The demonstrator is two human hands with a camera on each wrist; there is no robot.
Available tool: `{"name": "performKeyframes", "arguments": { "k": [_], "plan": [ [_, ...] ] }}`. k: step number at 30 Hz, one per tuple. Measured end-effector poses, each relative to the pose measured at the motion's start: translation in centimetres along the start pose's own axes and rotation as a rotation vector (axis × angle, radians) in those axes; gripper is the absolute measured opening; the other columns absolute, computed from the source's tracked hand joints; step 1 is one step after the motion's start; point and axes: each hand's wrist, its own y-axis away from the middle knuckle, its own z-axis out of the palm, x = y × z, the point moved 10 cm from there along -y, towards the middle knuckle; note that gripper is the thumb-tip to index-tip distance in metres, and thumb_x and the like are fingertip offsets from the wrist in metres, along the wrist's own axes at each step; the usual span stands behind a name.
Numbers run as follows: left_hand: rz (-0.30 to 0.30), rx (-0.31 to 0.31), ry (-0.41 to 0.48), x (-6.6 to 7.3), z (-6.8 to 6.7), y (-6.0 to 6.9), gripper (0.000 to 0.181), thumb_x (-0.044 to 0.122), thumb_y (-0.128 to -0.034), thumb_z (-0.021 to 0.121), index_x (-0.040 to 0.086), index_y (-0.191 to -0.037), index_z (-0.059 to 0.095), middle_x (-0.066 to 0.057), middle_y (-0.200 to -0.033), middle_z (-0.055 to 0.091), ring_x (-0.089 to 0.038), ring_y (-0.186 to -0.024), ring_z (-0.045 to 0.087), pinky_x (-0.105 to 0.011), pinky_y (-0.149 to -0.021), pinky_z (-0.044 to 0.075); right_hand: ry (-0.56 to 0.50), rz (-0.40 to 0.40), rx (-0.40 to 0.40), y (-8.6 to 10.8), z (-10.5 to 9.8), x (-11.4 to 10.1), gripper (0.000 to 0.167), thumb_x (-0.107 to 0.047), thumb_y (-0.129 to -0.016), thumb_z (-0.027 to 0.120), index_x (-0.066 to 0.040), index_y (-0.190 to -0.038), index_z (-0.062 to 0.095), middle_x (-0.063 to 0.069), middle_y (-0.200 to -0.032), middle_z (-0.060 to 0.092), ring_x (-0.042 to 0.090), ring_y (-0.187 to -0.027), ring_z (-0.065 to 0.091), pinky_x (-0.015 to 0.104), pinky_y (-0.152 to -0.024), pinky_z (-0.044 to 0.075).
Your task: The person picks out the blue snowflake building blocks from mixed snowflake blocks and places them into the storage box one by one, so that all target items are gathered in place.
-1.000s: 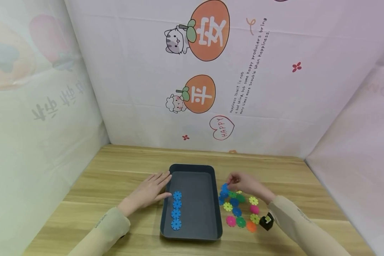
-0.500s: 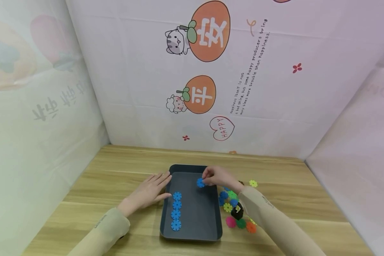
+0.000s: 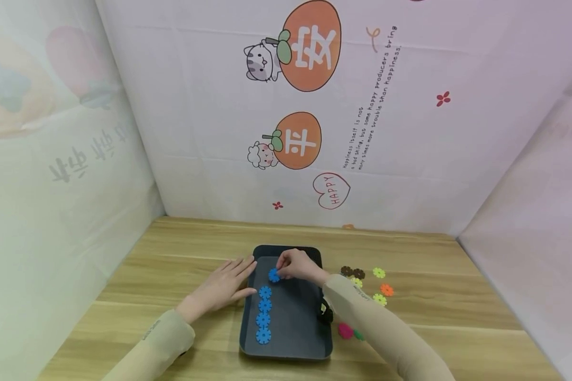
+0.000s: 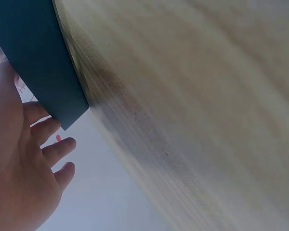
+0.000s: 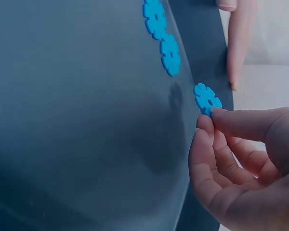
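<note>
Over the upper left part of the dark grey tray (image 3: 295,328), my right hand (image 3: 299,264) pinches a blue snowflake disc (image 3: 274,275) between thumb and fingers. In the right wrist view the held disc (image 5: 207,97) is tilted and raised off the tray floor, casting a shadow. Below it a column of several blue discs (image 3: 263,319) lies along the tray's left side. My left hand (image 3: 221,283) rests at the tray's left rim with fingers straight. In the left wrist view its fingers (image 4: 59,151) lie by the tray's outer wall (image 4: 38,53).
Right of the tray, loose discs lie on the wooden table (image 3: 424,328): brown (image 3: 358,273), yellow (image 3: 378,272), orange (image 3: 386,289) and pink (image 3: 345,330). My right sleeve (image 3: 376,317) hides part of that pile. A printed cloth wall (image 3: 219,159) stands behind the table.
My right hand has picked a blue disc from the pile and carried it left, over the tray, to above the blue column. The left hand has stayed in place.
</note>
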Motion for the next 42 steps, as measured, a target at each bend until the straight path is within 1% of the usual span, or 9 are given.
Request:
{"name": "performKeyframes", "arguments": {
  "k": [3, 7, 13, 18, 24, 29, 34, 42],
  "plan": [
    [0.002, 0.003, -0.014, 0.0, 0.0, -0.1, 0.072, 0.055, -0.1007, 0.045, 0.009, -0.156, 0.033, -0.011, -0.163, 0.031, -0.037, -0.148, 0.035, -0.053, -0.121, 0.03, 0.013, 0.01, 0.014, -0.6, 0.3, -0.1, 0.005, -0.003, -0.088, 0.071, 0.001, -0.09, 0.069, 0.011, -0.08, 0.07, 0.01, -0.062, 0.064, 0.028, -0.063, 0.059],
    [0.005, 0.006, -0.028, -0.1, -0.1, -0.2, 0.072, 0.055, -0.1007, 0.045, 0.009, -0.155, 0.033, -0.012, -0.162, 0.032, -0.037, -0.147, 0.036, -0.053, -0.121, 0.031, 0.011, 0.019, 0.019, -1.2, 0.8, 0.0, 0.004, -0.002, -0.088, 0.072, 0.001, -0.089, 0.07, 0.01, -0.078, 0.069, 0.007, -0.06, 0.062, 0.025, -0.062, 0.058],
    [0.006, -0.006, -0.018, -0.1, 0.1, -0.2, 0.073, 0.055, -0.1008, 0.044, 0.01, -0.156, 0.032, -0.01, -0.164, 0.029, -0.036, -0.148, 0.034, -0.053, -0.122, 0.029, 0.01, 0.015, -0.003, -1.6, 1.5, 0.1, 0.003, -0.002, -0.088, 0.071, 0.001, -0.088, 0.07, 0.01, -0.078, 0.069, 0.011, -0.062, 0.065, 0.027, -0.062, 0.059],
    [0.009, 0.003, -0.009, -0.1, 0.1, -0.2, 0.073, 0.055, -0.1009, 0.044, 0.009, -0.156, 0.033, -0.01, -0.164, 0.029, -0.037, -0.148, 0.034, -0.054, -0.121, 0.029, 0.016, 0.01, -0.007, -1.7, 1.8, 0.0, 0.003, -0.001, -0.088, 0.071, 0.001, -0.088, 0.069, 0.01, -0.078, 0.069, 0.013, -0.064, 0.066, 0.029, -0.063, 0.06],
    [0.012, 0.007, -0.015, -0.1, 0.1, -0.2, 0.072, 0.055, -0.1008, 0.044, 0.009, -0.155, 0.033, -0.011, -0.163, 0.03, -0.037, -0.148, 0.035, -0.054, -0.121, 0.03, 0.032, 0.009, -0.003, -1.7, 1.9, -0.1, 0.002, -0.001, -0.087, 0.071, 0.001, -0.088, 0.07, 0.01, -0.078, 0.069, 0.014, -0.064, 0.067, 0.029, -0.062, 0.059],
    [0.006, 0.0, -0.025, -0.1, 0.0, -0.1, 0.072, 0.056, -0.1007, 0.044, 0.01, -0.156, 0.033, -0.01, -0.163, 0.03, -0.036, -0.148, 0.034, -0.053, -0.121, 0.03, 0.04, 0.022, -0.01, -1.6, 2.1, -0.1, 0.003, 0.001, -0.087, 0.071, 0.002, -0.09, 0.07, 0.01, -0.077, 0.069, 0.013, -0.063, 0.066, 0.029, -0.062, 0.059],
    [0.007, 0.003, -0.029, 0.0, 0.0, -0.1, 0.072, 0.054, -0.1008, 0.045, 0.008, -0.155, 0.035, -0.012, -0.162, 0.032, -0.037, -0.147, 0.036, -0.054, -0.12, 0.031, 0.04, 0.028, -0.015, -1.5, 2.2, -0.2, 0.004, 0.001, -0.087, 0.07, 0.003, -0.091, 0.07, 0.01, -0.077, 0.07, 0.013, -0.062, 0.065, 0.028, -0.061, 0.059],
    [0.011, 0.006, -0.021, 0.1, 0.0, 0.0, 0.07, 0.053, -0.1013, 0.045, 0.007, -0.154, 0.036, -0.012, -0.162, 0.033, -0.038, -0.147, 0.036, -0.054, -0.12, 0.031, 0.089, 0.012, -0.007, -1.6, 2.1, -0.4, 0.005, 0.0, -0.086, 0.072, 0.002, -0.09, 0.071, 0.009, -0.075, 0.07, 0.009, -0.06, 0.06, 0.024, -0.059, 0.055]
  ]
}}
